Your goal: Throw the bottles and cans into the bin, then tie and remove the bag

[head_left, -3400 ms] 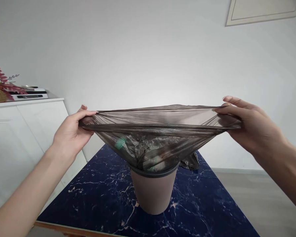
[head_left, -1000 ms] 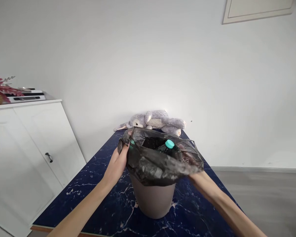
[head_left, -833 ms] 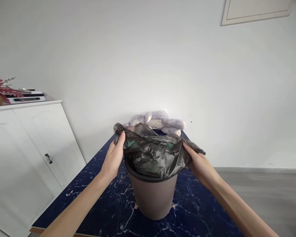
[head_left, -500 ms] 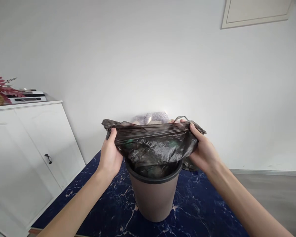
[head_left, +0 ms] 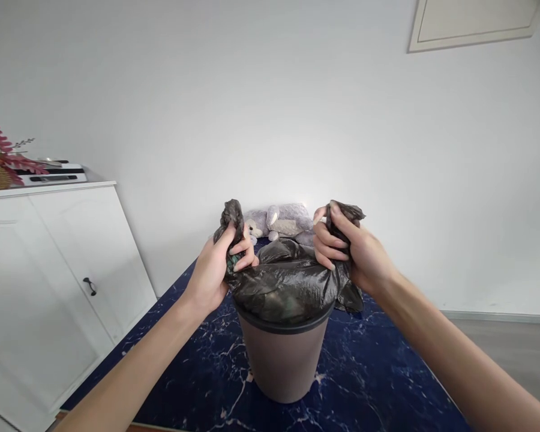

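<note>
A black plastic garbage bag (head_left: 288,288) bulges out over the dark rim of a brownish trash can (head_left: 284,366), which stands upright on a blue marbled table. My left hand (head_left: 222,258) is closed round one bunched corner of the bag, and a twisted end pokes up above the thumb. On the other side my right hand (head_left: 353,249) grips the opposite corner, with a loose end sticking out over the fingers. Between my hands the bag sags in folds. Greenish contents show faintly through the plastic; I cannot make out what they are.
A grey plush toy (head_left: 283,220) lies behind the can against the white wall. The blue marbled table (head_left: 198,372) carries the can. At left stands a white cabinet (head_left: 67,288) with a red plant (head_left: 2,144) on top. A framed panel (head_left: 474,24) is on the wall.
Both hands have moved closer together and gathered the bag's stretched top edge into two bunched ends. The plush toy behind is now more exposed. The trash can has stayed in place.
</note>
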`<control>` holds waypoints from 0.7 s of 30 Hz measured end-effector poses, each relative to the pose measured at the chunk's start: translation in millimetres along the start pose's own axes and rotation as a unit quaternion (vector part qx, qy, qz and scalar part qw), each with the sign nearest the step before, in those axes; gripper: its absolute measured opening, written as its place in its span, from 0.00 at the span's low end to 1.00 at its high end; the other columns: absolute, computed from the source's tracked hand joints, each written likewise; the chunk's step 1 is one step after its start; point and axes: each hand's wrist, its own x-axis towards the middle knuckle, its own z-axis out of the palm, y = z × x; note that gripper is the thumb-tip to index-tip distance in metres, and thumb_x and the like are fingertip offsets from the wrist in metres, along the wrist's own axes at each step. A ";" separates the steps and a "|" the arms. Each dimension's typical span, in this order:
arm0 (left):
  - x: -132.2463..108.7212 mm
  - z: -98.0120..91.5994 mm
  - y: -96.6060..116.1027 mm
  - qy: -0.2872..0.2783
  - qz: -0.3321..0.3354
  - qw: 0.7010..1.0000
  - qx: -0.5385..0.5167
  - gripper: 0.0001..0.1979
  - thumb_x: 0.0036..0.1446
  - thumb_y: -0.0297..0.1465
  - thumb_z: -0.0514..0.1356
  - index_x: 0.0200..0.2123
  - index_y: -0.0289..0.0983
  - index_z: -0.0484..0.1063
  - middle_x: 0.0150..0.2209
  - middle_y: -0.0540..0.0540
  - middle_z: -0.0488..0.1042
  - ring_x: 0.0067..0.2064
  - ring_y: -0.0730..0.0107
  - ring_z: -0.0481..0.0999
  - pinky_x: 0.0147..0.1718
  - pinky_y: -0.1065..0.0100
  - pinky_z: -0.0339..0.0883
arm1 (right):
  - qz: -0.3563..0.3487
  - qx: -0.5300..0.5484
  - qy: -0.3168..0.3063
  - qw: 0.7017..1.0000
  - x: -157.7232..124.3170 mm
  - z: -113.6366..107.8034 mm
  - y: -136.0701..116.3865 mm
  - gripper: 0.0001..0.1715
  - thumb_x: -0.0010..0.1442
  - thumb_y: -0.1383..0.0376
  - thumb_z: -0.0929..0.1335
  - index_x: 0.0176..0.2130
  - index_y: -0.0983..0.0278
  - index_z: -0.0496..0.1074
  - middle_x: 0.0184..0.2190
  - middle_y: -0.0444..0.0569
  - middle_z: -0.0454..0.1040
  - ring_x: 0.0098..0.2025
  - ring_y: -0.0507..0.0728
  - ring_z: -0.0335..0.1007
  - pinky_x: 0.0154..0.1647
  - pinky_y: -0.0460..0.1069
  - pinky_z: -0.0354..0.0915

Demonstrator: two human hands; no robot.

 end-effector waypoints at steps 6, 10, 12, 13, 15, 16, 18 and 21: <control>0.7 -4.1 8.9 0.014 0.068 0.997 0.037 0.15 0.72 0.35 0.60 0.30 0.36 0.69 0.26 0.53 0.62 0.26 0.74 0.64 0.33 0.69 0.75 | -0.014 0.014 0.030 0.999 1.6 1.6 -9.1 0.15 0.71 0.57 0.70 0.34 0.62 0.72 0.22 0.34 0.46 0.21 0.48 0.36 0.19 0.42 0.55; -0.9 -3.7 10.8 0.078 0.092 0.987 -0.108 0.19 0.76 0.28 0.50 0.29 0.36 0.67 0.24 0.55 0.56 0.24 0.77 0.59 0.33 0.72 0.73 | -0.036 0.099 0.074 0.992 -3.1 -5.1 -11.2 0.11 0.70 0.64 0.70 0.34 0.63 0.72 0.22 0.34 0.40 0.22 0.48 0.36 0.25 0.40 0.61; -3.0 -1.8 13.2 0.083 0.076 0.980 -0.165 0.20 0.76 0.26 0.47 0.30 0.35 0.66 0.24 0.57 0.52 0.23 0.79 0.57 0.30 0.74 0.70 | -0.043 0.131 0.082 0.987 -6.8 -7.1 -11.2 0.10 0.68 0.67 0.72 0.34 0.62 0.71 0.22 0.34 0.39 0.21 0.48 0.36 0.27 0.39 0.62; -4.2 -0.9 14.8 0.082 0.071 0.976 -0.187 0.19 0.76 0.26 0.47 0.30 0.35 0.66 0.23 0.57 0.51 0.22 0.79 0.56 0.28 0.75 0.68 | -0.047 0.143 0.084 0.985 -8.7 -7.5 -11.4 0.09 0.66 0.67 0.73 0.34 0.62 0.71 0.22 0.34 0.39 0.21 0.48 0.38 0.29 0.40 0.65; -6.9 0.5 18.7 0.079 0.068 0.970 -0.220 0.19 0.76 0.25 0.47 0.30 0.36 0.64 0.23 0.58 0.50 0.21 0.80 0.56 0.25 0.75 0.64 | -0.058 0.152 0.089 0.983 -12.9 -8.0 -12.2 0.11 0.63 0.68 0.75 0.34 0.60 0.70 0.22 0.33 0.40 0.21 0.47 0.44 0.39 0.42 0.71; -8.4 0.7 20.7 0.081 0.070 0.967 -0.230 0.19 0.76 0.25 0.46 0.30 0.36 0.64 0.23 0.58 0.50 0.21 0.81 0.57 0.25 0.75 0.63 | -0.064 0.149 0.094 0.982 -15.0 -8.3 -12.8 0.12 0.62 0.67 0.76 0.33 0.59 0.69 0.21 0.33 0.40 0.21 0.47 0.47 0.45 0.45 0.73; -11.7 0.1 24.3 0.090 0.085 0.963 -0.238 0.19 0.76 0.24 0.46 0.30 0.36 0.63 0.24 0.57 0.51 0.22 0.81 0.58 0.25 0.75 0.63 | -0.073 0.136 0.105 0.982 -19.5 -9.7 -13.7 0.14 0.62 0.65 0.77 0.34 0.58 0.69 0.21 0.33 0.42 0.23 0.48 0.53 0.54 0.52 0.74; -17.2 -2.6 28.0 0.103 0.113 0.962 -0.227 0.18 0.76 0.24 0.46 0.31 0.36 0.64 0.24 0.57 0.53 0.22 0.80 0.59 0.26 0.74 0.65 | -0.083 0.125 0.125 0.981 -26.6 -14.3 -13.6 0.15 0.63 0.62 0.77 0.33 0.57 0.68 0.21 0.33 0.49 0.27 0.50 0.61 0.60 0.59 0.73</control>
